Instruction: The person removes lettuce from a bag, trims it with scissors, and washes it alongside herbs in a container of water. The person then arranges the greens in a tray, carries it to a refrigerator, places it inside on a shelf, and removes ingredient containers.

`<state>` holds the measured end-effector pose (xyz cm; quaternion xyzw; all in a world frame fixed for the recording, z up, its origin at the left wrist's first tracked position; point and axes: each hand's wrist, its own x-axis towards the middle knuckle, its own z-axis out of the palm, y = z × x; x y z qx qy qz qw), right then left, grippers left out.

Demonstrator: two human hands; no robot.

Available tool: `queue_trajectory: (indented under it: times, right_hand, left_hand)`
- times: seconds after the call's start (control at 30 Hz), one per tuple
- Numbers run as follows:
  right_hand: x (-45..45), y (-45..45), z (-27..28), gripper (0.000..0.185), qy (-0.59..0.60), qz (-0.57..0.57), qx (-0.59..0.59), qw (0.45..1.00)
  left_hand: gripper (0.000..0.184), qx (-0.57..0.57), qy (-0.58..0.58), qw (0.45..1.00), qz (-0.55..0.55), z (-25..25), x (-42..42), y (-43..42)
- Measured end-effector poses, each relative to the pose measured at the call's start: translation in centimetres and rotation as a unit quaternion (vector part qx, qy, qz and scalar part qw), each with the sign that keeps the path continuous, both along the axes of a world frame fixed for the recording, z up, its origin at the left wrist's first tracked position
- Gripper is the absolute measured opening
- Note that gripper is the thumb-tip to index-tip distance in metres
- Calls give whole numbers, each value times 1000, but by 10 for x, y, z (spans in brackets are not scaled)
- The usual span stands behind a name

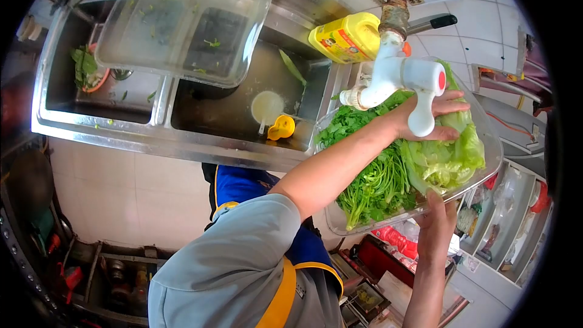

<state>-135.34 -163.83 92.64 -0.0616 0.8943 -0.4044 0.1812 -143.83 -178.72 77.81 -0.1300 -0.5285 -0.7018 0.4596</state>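
Note:
My left hand (429, 115) reaches over a clear plastic tub (493, 158), its fingers spread across the pale green lettuce (456, 157). The white tap (405, 79) hides part of this hand. Beside the lettuce, in the same tub, lies a heap of dark green leafy herbs (376, 173) with thin stems. At the tub's near rim, my right hand (436, 215) is closed on the edge, with its thumb close to the lettuce. Some of its fingers are hidden.
A second clear tub (258, 30) with a few leaf scraps rests across the steel double sink (109, 127). An orange scoop (281, 127) lies in the right basin. Behind stands a yellow bottle (346, 37). A basket of greens (94, 73) sits in the left basin.

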Motion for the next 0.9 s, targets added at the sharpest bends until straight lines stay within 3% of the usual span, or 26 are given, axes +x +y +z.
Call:
queue_trajectory:
  times: [0.17,0.37,0.47,0.53,0.7,0.9]
  right_hand:
    - [-3,2,-2,55,-12,6,-2,1000]
    - [-3,-1,-2,59,-18,19,8,1000]
    - [-5,-2,-2,60,-18,26,20,999]
    - [-6,-2,-4,59,-19,28,26,999]
    - [-5,-9,-3,56,-15,26,66,997]
    - [-6,-12,-4,57,-4,29,82,996]
  left_hand:
    - [71,6,-12,1000,-14,-3,4,-1]
    - [64,11,-29,997,75,-4,8,0]
    - [62,17,-60,997,50,-1,16,-3]
    - [64,29,-47,998,-24,-7,15,-3]
    - [49,122,-17,990,-72,-10,15,3]
    - [49,197,-9,956,-216,-8,29,-2]
